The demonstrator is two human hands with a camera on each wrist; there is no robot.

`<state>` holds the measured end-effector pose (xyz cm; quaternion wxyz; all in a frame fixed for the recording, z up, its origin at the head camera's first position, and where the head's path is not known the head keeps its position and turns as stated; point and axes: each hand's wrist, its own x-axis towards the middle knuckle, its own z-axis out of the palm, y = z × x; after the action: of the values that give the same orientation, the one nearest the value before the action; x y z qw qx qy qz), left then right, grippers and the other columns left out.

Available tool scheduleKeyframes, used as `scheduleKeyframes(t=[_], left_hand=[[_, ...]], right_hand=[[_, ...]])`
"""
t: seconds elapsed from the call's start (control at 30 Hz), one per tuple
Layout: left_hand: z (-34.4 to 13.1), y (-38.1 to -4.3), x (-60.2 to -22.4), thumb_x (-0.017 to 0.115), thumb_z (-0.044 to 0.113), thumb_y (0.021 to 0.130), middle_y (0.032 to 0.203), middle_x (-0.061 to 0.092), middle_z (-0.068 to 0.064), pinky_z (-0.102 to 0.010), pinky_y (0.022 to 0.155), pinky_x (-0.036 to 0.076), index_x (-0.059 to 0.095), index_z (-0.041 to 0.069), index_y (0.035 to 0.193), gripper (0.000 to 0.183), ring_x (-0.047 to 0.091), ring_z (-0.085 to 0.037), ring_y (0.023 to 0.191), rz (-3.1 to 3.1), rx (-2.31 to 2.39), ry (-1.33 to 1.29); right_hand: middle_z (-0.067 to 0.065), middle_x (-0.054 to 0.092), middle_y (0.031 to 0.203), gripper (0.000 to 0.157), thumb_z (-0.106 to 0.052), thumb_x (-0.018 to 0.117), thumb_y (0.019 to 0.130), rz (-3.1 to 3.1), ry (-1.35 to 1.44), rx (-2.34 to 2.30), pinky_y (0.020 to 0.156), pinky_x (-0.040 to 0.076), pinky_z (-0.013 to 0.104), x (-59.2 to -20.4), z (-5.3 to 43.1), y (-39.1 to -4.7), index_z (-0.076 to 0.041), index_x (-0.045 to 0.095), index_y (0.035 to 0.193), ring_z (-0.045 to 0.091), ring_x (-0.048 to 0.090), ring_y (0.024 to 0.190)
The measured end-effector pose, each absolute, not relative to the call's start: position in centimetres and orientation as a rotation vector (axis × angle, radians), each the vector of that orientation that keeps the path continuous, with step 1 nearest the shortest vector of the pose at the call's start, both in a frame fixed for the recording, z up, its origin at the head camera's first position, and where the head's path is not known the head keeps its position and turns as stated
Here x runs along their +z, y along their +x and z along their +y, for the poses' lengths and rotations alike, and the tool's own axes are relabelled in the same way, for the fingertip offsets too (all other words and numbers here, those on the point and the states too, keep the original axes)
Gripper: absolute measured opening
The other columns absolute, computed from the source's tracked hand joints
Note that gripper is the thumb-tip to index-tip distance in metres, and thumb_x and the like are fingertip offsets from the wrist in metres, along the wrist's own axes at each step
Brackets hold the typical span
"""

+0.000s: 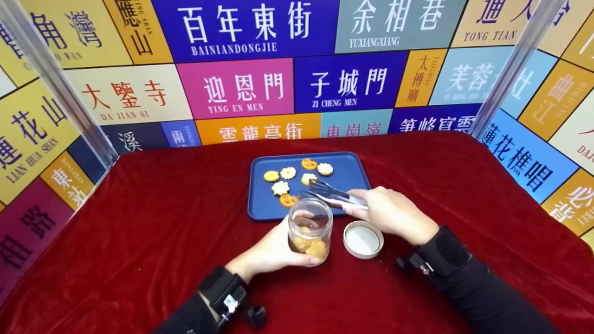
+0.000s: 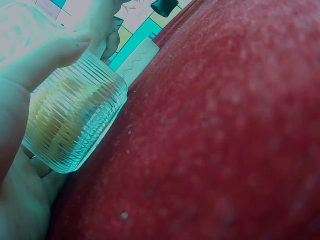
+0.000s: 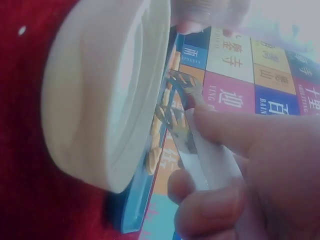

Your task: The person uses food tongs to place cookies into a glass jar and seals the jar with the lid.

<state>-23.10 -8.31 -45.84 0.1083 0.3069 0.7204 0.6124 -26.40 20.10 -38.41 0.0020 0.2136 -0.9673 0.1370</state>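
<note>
My left hand (image 1: 267, 253) grips a clear ribbed glass jar (image 1: 326, 234), its thumb across the near side in the left wrist view. Golden-brown cookies (image 1: 312, 247) fill the jar's lower part, and its mouth is uncovered. In my right hand (image 1: 397, 213) are metal tongs (image 1: 336, 198), pinched between thumb and fingers. Their forked tips stand apart in the right wrist view, with nothing visible between them. The tips reach over a blue tray (image 1: 258, 202), close to a cream-filled flower-shaped cookie (image 1: 308, 178). A pretzel-shaped cookie (image 1: 288, 200) lies just behind the jar's rim.
Several more cookies, round and flower-shaped, lie on the tray, with another pretzel-shaped cookie (image 1: 309, 163) at its back. A pale round lid (image 1: 363, 240) sits right of the jar, below my right hand. Dark red cloth (image 1: 176, 208) covers the table. Colourful sign-covered panels (image 1: 236, 88) stand behind.
</note>
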Motion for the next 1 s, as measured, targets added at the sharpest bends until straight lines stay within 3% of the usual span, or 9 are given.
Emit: scheduleKeyframes(t=[0.17, 0.43, 1.0], left_hand=[[-8.3, -23.0, -45.7, 0.096, 0.012, 0.077, 0.138, 0.064, -0.002, -0.035, 0.116, 0.045, 0.043, 0.014, 0.151, 0.091, 0.061, -0.017, 0.128, 2.123, 1.789, 0.895], [-8.4, -22.9, -45.6, 0.097, 0.012, 0.076, 0.139, 0.062, -0.001, -0.035, 0.115, 0.045, 0.046, 0.013, 0.148, 0.089, 0.060, -0.014, 0.128, 2.166, 1.770, 0.889], [-8.3, -22.9, -45.6, 0.097, 0.012, 0.076, 0.138, 0.063, -0.003, -0.035, 0.115, 0.046, 0.043, 0.013, 0.151, 0.092, 0.061, -0.016, 0.128, 2.137, 1.791, 0.902]], right_hand=[[0.014, 0.072, 0.133, 0.057, -0.048, 0.069, 0.103, -3.015, 0.697, 0.504, 0.091, 0.057, 0.053, -38.8, 19.5, -26.5, -0.016, 0.062, 0.150, 0.034, 0.070, 0.113], [0.013, 0.071, 0.137, 0.055, -0.045, 0.071, 0.102, -2.973, 0.784, 0.463, 0.097, 0.057, 0.054, -40.2, 18.5, -26.5, -0.015, 0.065, 0.147, 0.034, 0.070, 0.121], [0.011, 0.073, 0.133, 0.049, -0.041, 0.071, 0.104, -3.016, 0.807, 0.468, 0.094, 0.058, 0.052, -39.0, 20.4, -27.0, -0.016, 0.068, 0.145, 0.031, 0.072, 0.115]])
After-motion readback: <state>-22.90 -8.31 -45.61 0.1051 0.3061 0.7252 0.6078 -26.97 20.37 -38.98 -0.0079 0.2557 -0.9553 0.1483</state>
